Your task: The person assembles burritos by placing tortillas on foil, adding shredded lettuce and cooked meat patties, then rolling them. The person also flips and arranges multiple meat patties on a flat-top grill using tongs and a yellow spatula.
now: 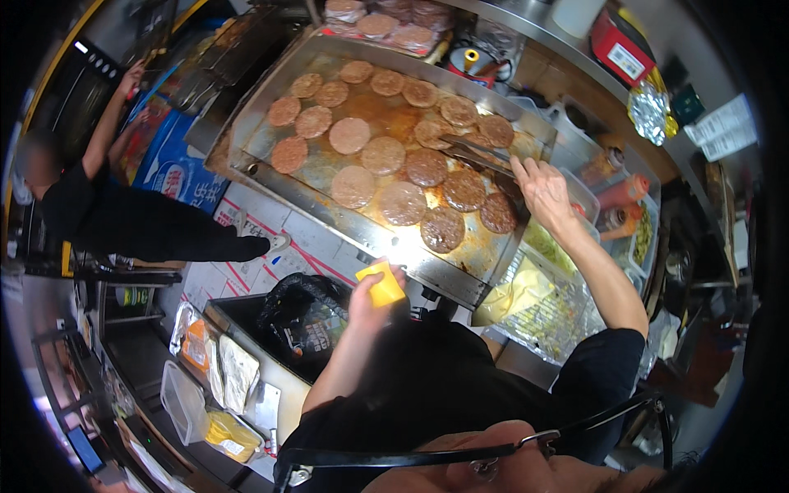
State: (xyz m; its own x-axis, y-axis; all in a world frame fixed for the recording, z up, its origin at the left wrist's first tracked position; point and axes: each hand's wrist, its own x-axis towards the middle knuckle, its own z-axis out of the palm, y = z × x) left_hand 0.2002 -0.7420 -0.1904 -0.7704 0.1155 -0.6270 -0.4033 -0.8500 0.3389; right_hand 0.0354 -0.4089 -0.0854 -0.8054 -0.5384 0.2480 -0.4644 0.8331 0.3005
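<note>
Left hand (366, 306) grips square yellow cheese (384, 287); right hand (542, 193), dark metal tongs (479, 151), tips indistinct among round brown patties (383, 155) on a steel griddle (316, 182)

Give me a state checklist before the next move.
1. Left hand has the cheese: ok, gripped.
2. Cheese over the griddle: not ok, held just short of its front edge.
3. Right hand on the tongs: ok, holding them over the griddle's right half.
4. Tongs closed on a patty: cannot tell, tips blend with the patties there.
5. Patties evenly browned: not ok, several left and middle ones look paler.
6. Co-worker clear of both hands: ok, standing off to the left.
</note>
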